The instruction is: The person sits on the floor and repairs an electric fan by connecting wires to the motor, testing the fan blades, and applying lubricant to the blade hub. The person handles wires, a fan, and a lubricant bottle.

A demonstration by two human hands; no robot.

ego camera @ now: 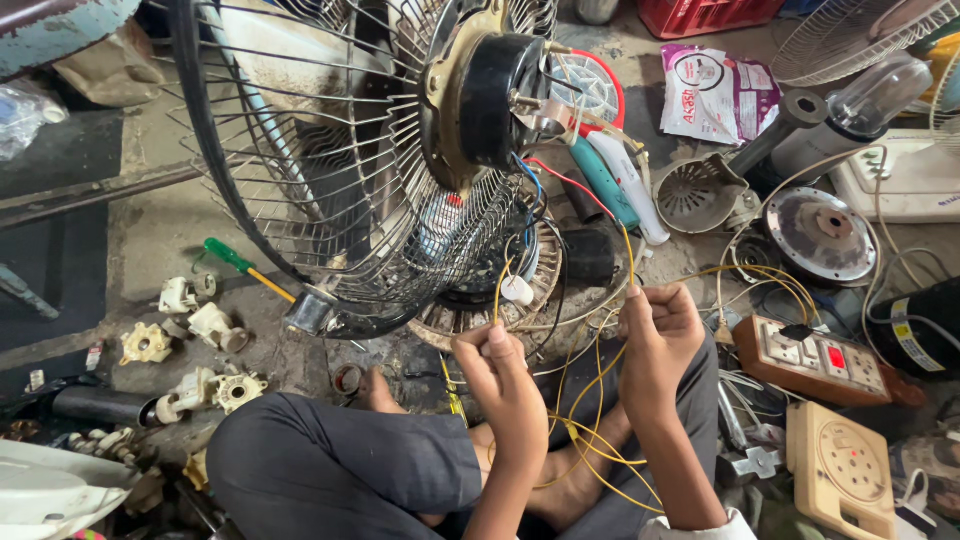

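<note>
A table fan lies tilted in front of me, its wire grille (330, 190) facing left and its bare black motor (490, 100) exposed at the back. Thin yellow wires (590, 420) run from the motor down into my lap. My left hand (495, 365) pinches one yellow wire just below the grille's lower rim. My right hand (660, 330) is closed on another yellow wire to the right of it. Red, blue and black leads hang from the motor between the hands and the fan.
A green-handled screwdriver (240, 265) and several cream plastic parts (190, 310) lie left on the floor. To the right sit an orange switch board (815, 360), a cream socket board (840, 465), a round metal plate (820, 235) and a black capacitor (915, 330). My crossed legs (340, 470) fill the foreground.
</note>
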